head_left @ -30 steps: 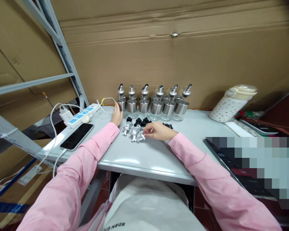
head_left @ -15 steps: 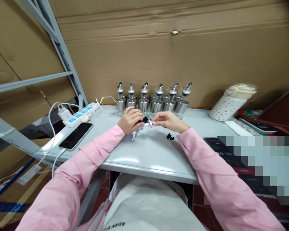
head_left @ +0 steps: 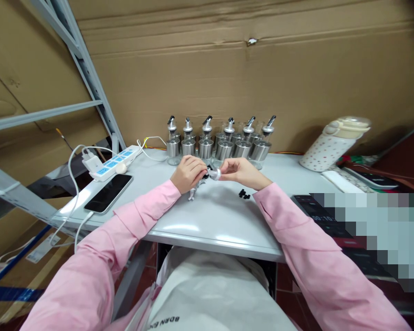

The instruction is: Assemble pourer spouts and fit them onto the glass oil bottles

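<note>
Over the middle of the grey table (head_left: pixel 207 220), my left hand (head_left: pixel 189 174) is closed on a small black piece (head_left: pixel 207 175), mostly hidden by its fingers. Thumb and fingers of my right hand (head_left: pixel 239 174) pinch a silver-white spout piece (head_left: pixel 214 174), which touches the black piece between the hands. Below my left hand lie several silver spout pieces (head_left: pixel 192 193). A little pile of black parts (head_left: pixel 244 194) sits on the table below my right hand. Behind both hands stand several glass and steel bottles (head_left: pixel 206 148) topped with silver and black spouts.
At the left are a black phone (head_left: pixel 108 194) and a white power strip (head_left: pixel 115 163) with cables. A dotted bottle (head_left: pixel 326 147) stands at the back right, near a white box (head_left: pixel 338 182). A dark device (head_left: pixel 317 211) showing digits lies at the right edge. Cardboard (head_left: pixel 207 69) rises behind.
The silver-white piece in my right hand has turned and now shows a broader side. My left fingers have closed further round the black piece. The view has shifted slightly.
</note>
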A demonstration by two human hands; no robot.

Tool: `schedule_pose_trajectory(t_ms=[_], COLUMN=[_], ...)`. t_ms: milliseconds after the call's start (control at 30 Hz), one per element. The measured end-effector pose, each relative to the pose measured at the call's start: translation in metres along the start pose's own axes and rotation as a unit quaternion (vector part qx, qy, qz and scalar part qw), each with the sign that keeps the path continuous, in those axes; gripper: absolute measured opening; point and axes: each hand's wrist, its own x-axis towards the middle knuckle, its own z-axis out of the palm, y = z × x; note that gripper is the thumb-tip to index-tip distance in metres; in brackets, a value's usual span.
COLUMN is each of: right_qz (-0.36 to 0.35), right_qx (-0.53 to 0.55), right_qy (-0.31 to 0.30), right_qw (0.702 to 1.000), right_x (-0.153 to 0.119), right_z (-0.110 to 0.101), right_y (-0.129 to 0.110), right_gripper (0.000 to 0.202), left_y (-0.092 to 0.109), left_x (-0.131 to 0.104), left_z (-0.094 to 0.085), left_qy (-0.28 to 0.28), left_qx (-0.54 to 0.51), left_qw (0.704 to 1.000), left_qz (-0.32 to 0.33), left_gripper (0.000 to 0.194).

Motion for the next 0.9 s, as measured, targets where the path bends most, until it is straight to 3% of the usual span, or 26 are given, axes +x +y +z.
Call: schedule_pose_trajectory(t_ms=[267, 433, 667, 900], right_qz=[0.005, -0.022, -0.017, -0.005], right_qx=[-0.048, -0.063, -0.103, -0.103], right_qy=[-0.03, -0.051, -0.05, -0.094], right_qw=[0.998, 0.996, 0.993, 0.99], right_x=[0.0, 0.0, -0.001, -0.003], right_z=[0.001, 0.0, -0.001, 0.007], right_y=[0.003, 0.005, 0.0, 0.002], right_gripper=[0.027, 0.034, 0.027, 0.026], left_y=[0.001, -0.002, -0.002, 0.006], left_x=[-0.003, -0.003, -0.002, -0.002], left_z=[0.007, 0.008, 0.008, 0.011], left_qy=[-0.052, -0.039, -0.071, -0.098], left_qx=[-0.03, -0.024, -0.018, -0.016], left_qw=[0.998, 0.998, 0.997, 0.995], left_qz=[-0.024, -0.034, -0.005, 0.033], left_gripper=[0.034, 0.035, 0.035, 0.035])
